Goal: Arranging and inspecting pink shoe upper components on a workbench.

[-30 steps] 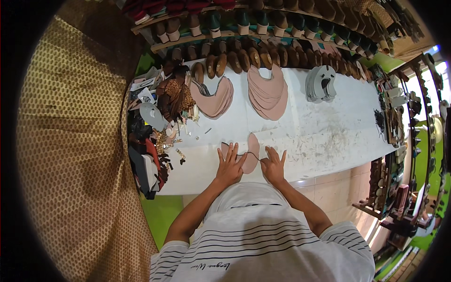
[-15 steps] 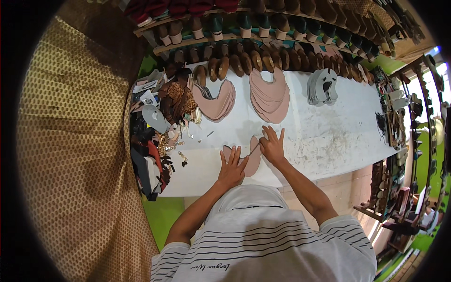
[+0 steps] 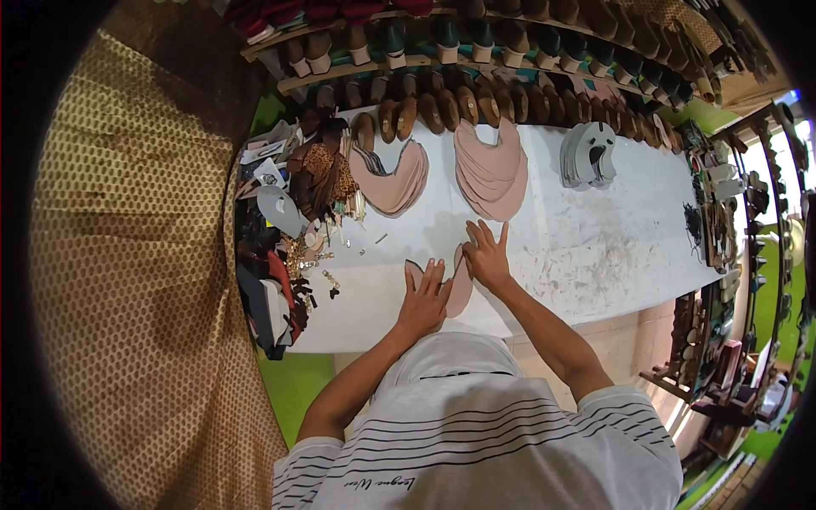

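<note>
A pink, U-shaped shoe upper piece (image 3: 460,295) lies near the table's front edge, its middle partly covered by my hands. My left hand (image 3: 422,299) rests flat on its left arm, fingers stretched out and slightly apart. At the piece's right arm, my right hand (image 3: 488,260) touches the inner edge with its thumb side, and its other fingers are spread. Behind are a stack of similar pink upper pieces (image 3: 491,174) and a second pink stack (image 3: 399,189) with grey inner edges. Further right stand grey cut pieces (image 3: 588,155) in a pile.
The white table (image 3: 595,255) has dark smudges on its right half. Scraps, a leopard-print piece (image 3: 327,174) and gold trims (image 3: 297,259) crowd its left end. Rows of brown shoe lasts (image 3: 467,106) and shelved shoes line the back. A patterned curtain (image 3: 144,255) hangs at left.
My right hand has shifted slightly left and up along the piece's right arm. My left hand has moved very little, still lying on the piece.
</note>
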### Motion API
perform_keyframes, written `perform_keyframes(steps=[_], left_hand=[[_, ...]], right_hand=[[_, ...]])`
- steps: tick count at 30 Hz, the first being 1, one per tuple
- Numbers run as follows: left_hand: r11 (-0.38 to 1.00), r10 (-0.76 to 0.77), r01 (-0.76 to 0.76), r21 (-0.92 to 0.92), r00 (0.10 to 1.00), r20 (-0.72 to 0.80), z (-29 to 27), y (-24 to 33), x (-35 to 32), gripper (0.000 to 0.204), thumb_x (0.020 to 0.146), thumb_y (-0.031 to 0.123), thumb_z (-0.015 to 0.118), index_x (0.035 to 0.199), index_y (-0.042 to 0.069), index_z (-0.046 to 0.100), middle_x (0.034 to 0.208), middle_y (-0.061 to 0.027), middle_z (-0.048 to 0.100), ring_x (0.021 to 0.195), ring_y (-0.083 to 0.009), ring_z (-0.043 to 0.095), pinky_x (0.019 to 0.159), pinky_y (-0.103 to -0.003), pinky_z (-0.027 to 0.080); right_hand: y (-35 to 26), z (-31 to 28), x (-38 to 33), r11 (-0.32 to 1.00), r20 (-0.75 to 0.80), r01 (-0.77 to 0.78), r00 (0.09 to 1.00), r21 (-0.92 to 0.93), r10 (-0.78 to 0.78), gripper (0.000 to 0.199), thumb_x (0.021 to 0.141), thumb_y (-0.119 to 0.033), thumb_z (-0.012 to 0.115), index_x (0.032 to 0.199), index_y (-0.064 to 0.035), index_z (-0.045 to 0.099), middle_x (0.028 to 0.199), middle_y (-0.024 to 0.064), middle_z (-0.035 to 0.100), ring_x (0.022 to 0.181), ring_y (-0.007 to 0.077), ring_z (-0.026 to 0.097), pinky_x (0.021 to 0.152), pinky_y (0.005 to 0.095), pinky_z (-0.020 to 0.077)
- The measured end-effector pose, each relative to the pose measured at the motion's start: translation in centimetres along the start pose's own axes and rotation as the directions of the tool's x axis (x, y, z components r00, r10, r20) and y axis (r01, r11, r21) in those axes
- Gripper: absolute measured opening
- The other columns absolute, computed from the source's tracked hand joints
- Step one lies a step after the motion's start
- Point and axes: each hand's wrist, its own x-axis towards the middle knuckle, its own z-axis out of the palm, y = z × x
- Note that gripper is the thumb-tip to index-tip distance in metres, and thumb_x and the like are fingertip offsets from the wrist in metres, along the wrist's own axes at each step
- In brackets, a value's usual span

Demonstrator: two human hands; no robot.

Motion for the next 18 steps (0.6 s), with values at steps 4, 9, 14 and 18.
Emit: perform_keyframes(steps=[4,9,14,18], left_hand=[[0.992,-0.054,0.052,-0.112,0.999,-0.009,-0.4,0.3,0.7,0.05,0.085,0.018,0.062,0.134,0.005,0.063,0.165,-0.0263,0.03,0.157,-0.0412,0.02,0.116,-0.079,0.009],[0.992,-0.046,0.032,-0.119,0.992,-0.119,0.4,0.1,1.1,0.052,0.086,0.019,0.06,0.136,0.008,0.064,0.165,-0.0271,0.028,0.157,-0.043,0.018,0.115,-0.079,0.007],[0.996,-0.034,0.027,-0.086,0.997,-0.075,1.0,-0.3,0.7,0.059,0.085,0.019,0.06,0.144,0.013,0.06,0.166,-0.0285,0.025,0.157,-0.0459,0.017,0.114,-0.081,0.005],[0.997,-0.029,0.025,-0.072,0.998,-0.048,1.0,0.0,0.3,0.062,0.084,0.021,0.064,0.146,0.014,0.058,0.166,-0.029,0.024,0.156,-0.0483,0.017,0.113,-0.082,0.007]], right_hand=[[0.0,0.1,-0.1,1.0,0.021,-0.013,1.0,-0.017,0.013,0.011,0.084,-0.015,0.071,0.091,-0.0097,0.077,0.149,0.0143,0.054,0.144,0.0357,0.044,0.116,0.0805,0.0105],[-0.1,0.2,0.0,1.0,0.003,-0.001,1.0,-0.021,0.001,0.009,0.086,-0.018,0.073,0.087,-0.009,0.074,0.148,0.0143,0.054,0.143,0.0369,0.045,0.116,0.0793,0.0111],[-0.2,0.1,0.1,1.0,0.002,0.001,1.0,-0.013,-0.001,0.009,0.085,-0.019,0.074,0.088,-0.0097,0.074,0.149,0.0136,0.054,0.144,0.0361,0.045,0.116,0.079,0.01],[-0.1,-0.1,0.2,1.0,0.012,0.013,1.0,-0.016,-0.013,0.009,0.084,-0.018,0.074,0.089,-0.0107,0.075,0.15,0.0132,0.053,0.145,0.0355,0.044,0.117,0.079,0.0089]])
